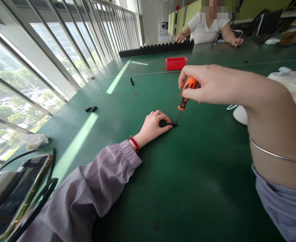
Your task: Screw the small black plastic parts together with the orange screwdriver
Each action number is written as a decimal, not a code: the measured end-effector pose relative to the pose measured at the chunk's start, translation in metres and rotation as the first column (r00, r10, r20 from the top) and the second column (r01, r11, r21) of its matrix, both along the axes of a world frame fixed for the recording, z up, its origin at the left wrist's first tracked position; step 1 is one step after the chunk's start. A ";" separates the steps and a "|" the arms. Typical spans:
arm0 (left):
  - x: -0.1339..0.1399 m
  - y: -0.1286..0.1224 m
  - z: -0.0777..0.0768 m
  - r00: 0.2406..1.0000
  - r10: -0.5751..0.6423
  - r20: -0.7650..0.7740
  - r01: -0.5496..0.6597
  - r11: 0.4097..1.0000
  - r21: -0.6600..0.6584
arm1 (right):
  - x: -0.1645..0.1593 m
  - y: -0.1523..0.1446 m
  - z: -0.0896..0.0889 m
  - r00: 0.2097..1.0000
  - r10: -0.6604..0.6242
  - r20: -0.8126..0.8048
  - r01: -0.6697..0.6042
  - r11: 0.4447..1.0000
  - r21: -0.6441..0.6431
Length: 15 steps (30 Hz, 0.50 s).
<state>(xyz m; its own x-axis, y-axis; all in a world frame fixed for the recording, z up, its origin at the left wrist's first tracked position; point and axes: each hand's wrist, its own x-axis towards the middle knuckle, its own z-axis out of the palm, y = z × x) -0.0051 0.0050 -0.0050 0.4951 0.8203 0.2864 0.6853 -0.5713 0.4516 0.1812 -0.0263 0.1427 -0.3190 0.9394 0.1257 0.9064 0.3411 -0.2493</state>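
My left hand (155,126) rests on the green table and pinches a small black part (173,124) between thumb and fingers. The part lies flat on the tabletop, its far end sticking out past my fingertips. My right hand (205,84) is wrapped around the orange and black handle of a screwdriver (182,103). Its thin shaft slants down, and the tip meets the exposed end of the black part. Whether the tip sits in a screw is too small to make out.
A red bin (176,63) and a long black toothed rail (158,49) stand farther back, near a seated person (209,28). Small black pieces (91,109) lie to the left, another black piece (132,81) beyond. A phone (16,195) and cable are at lower left.
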 end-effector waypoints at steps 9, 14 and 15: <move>0.000 0.000 -0.001 1.000 -0.004 0.000 0.004 1.000 0.005 | 0.004 0.001 0.000 1.000 -0.003 -0.004 0.003 0.999 -0.039; 0.000 0.001 -0.002 1.000 -0.010 0.005 0.009 1.000 0.011 | 0.004 0.000 0.000 1.000 -0.011 -0.010 0.011 0.999 -0.049; -0.001 0.001 -0.002 1.000 -0.009 0.007 0.009 1.000 0.012 | 0.004 -0.001 0.001 1.000 -0.012 -0.010 0.011 0.998 -0.066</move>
